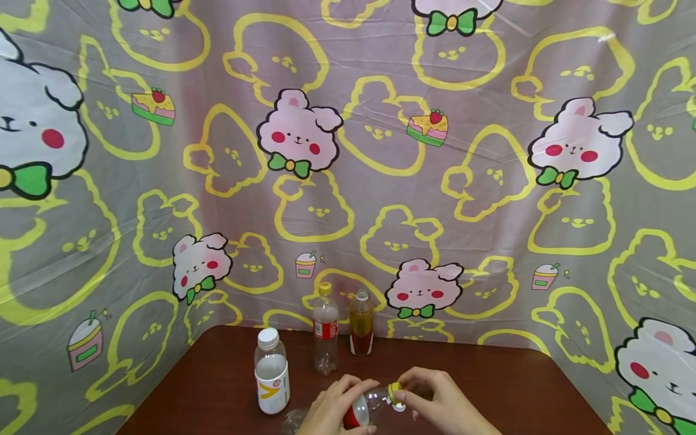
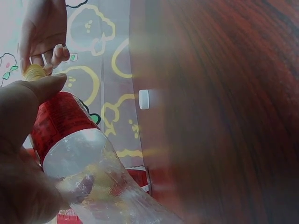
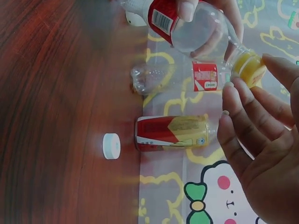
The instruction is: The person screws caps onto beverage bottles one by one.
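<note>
My left hand is wrapped around a clear plastic bottle with a red label. The bottle leans over, its neck pointing right and away from the left hand. On its mouth is a yellow cap, which my right hand pinches between thumb and fingertips; the other fingers lie below it, loosely bent. Down on the table, a white cap lies just past the bottle's neck. The lower bottle is partly hidden by the left hand in the head view.
A white-capped bottle stands left on the dark wood table. Farther back are a clear bottle with yellow cap and red label, and a capless bottle with a gold and red label. A patterned cloth surrounds the table.
</note>
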Demonstrator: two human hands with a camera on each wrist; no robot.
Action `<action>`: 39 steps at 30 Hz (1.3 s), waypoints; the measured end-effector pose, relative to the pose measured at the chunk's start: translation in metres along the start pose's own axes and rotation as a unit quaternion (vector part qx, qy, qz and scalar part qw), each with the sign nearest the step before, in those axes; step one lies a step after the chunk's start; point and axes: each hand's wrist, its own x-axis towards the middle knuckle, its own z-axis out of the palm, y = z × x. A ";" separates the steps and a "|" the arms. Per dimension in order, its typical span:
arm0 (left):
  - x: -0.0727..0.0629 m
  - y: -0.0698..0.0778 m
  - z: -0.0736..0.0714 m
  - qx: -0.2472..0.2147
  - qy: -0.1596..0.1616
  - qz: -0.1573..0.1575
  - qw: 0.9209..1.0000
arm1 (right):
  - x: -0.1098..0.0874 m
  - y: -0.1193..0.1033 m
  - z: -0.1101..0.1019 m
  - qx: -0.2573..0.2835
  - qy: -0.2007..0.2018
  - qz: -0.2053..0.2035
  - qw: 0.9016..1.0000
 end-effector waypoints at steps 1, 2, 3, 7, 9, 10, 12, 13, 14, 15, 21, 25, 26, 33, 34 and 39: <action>0.000 0.000 0.000 0.001 0.001 0.000 1.000 | 0.000 0.000 0.000 -0.001 0.002 -0.003 1.000; 0.000 0.001 -0.001 0.002 0.002 -0.002 1.000 | 0.000 0.000 0.000 -0.002 0.005 -0.005 1.000; 0.000 0.001 -0.001 0.004 0.003 -0.002 1.000 | -0.001 0.000 -0.001 -0.003 0.009 -0.006 1.000; -0.001 0.001 -0.002 0.011 0.008 -0.005 1.000 | -0.001 0.001 -0.003 -0.018 0.026 -0.001 1.000; -0.001 0.001 -0.002 0.015 0.012 -0.003 1.000 | -0.001 0.003 -0.005 -0.035 0.037 -0.007 0.999; -0.001 0.001 -0.002 0.017 0.015 -0.003 1.000 | -0.001 0.005 -0.005 -0.044 0.042 -0.013 0.998; -0.002 0.001 -0.003 0.015 0.018 -0.007 1.000 | -0.002 0.010 -0.006 -0.064 0.051 -0.030 0.996; -0.002 0.001 -0.004 0.014 0.020 -0.008 1.000 | -0.002 0.012 -0.006 -0.074 0.055 -0.040 0.995; -0.002 0.001 -0.004 0.014 0.022 -0.009 1.000 | -0.003 0.015 -0.007 -0.083 0.059 -0.049 0.994; -0.002 0.001 -0.004 0.013 0.023 -0.013 1.000 | -0.003 0.017 -0.007 -0.092 0.064 -0.056 0.992; -0.003 0.005 -0.008 -0.004 0.036 -0.022 0.999 | -0.005 0.028 -0.008 -0.115 0.078 -0.068 0.988; -0.003 0.006 -0.012 -0.015 0.053 -0.022 0.998 | -0.002 0.037 -0.009 -0.121 0.068 -0.067 0.988; -0.003 0.006 -0.013 -0.016 0.058 -0.022 0.998 | -0.002 0.039 -0.009 -0.121 0.064 -0.066 0.988; -0.002 0.009 -0.021 -0.020 0.090 -0.020 0.996 | 0.003 0.055 -0.011 -0.129 0.042 -0.054 0.989; -0.002 0.010 -0.023 -0.022 0.096 -0.020 0.995 | 0.004 0.057 -0.010 -0.138 0.041 -0.059 0.988; -0.001 0.011 -0.032 -0.029 0.150 -0.013 0.988 | 0.005 0.068 -0.009 -0.169 0.031 -0.055 0.984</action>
